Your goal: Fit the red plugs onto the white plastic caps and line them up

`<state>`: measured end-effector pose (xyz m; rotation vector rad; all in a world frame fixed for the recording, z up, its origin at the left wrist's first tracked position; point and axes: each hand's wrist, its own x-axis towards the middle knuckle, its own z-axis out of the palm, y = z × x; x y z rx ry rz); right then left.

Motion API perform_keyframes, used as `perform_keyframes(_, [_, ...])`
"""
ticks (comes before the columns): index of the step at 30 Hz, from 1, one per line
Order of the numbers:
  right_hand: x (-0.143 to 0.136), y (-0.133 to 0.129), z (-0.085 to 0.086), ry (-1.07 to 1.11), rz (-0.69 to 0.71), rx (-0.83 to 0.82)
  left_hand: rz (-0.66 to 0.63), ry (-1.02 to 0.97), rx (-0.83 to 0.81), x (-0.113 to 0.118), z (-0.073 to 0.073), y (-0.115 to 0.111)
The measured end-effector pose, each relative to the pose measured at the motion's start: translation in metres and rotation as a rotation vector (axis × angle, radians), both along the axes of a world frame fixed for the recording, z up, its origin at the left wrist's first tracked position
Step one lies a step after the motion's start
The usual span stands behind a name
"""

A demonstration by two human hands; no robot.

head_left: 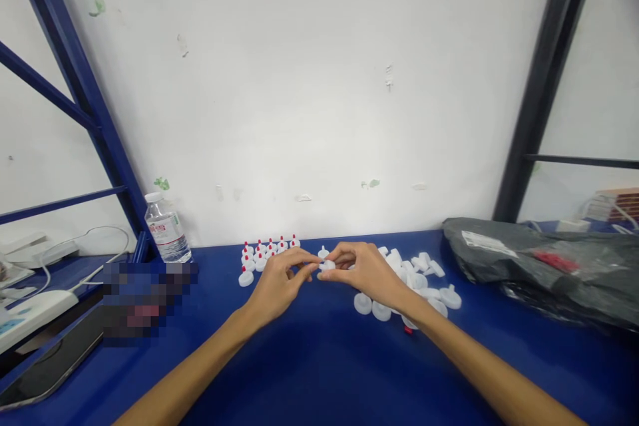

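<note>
Right fingers (339,275) pinched around a white nozzle cap (327,266), gap about cap width. Left fingers (305,271) nearly closed at its left side; can't tell if they hold anything. Cap sits between the hands, over the blue table (309,359). Risk: small smooth part, fingertip-only grip; uneven push could tilt it or pop it out. Left knuckles near red-tipped caps (245,278), right forearm over loose caps (382,311): a careless sweep could topple or scatter them.

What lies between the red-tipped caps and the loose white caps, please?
The left hand and right hand at a white cap, in the head view.
</note>
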<state>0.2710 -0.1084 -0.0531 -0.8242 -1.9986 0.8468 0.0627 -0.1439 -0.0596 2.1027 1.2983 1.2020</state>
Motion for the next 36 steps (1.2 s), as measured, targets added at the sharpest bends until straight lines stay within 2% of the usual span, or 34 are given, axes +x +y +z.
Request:
perform_keyframes(6, [-0.001,0.003,-0.007,-0.034,0.037,0.01,-0.053,-0.023,-0.101,-0.002,-0.001,0.002])
perform_keyframes(9, [-0.002,0.004,-0.008,-0.059,0.033,0.03,-0.054,0.033,-0.107,-0.004,0.004,0.003])
perform_keyframes(12, [-0.002,0.002,-0.005,-0.06,-0.052,0.082,-0.01,0.218,-0.046,-0.018,0.016,0.007])
perform_keyframes(16, [0.0,0.0,0.002,-0.07,-0.149,0.133,0.109,0.566,-0.007,-0.051,0.026,0.017])
perform_keyframes(21, [0.002,0.001,0.004,-0.059,-0.191,0.161,0.258,0.869,-0.11,-0.079,0.021,0.026])
perform_keyframes(25, [0.002,0.001,0.002,-0.065,-0.189,0.196,0.334,0.918,-0.122,-0.086,0.017,0.03])
perform_keyframes(31, [0.004,0.0,0.005,-0.122,-0.239,0.23,0.366,0.969,-0.125,-0.088,0.015,0.032])
perform_keyframes(36, [0.01,0.008,0.001,-0.378,-0.295,0.377,0.395,1.039,-0.081,-0.084,0.012,0.029])
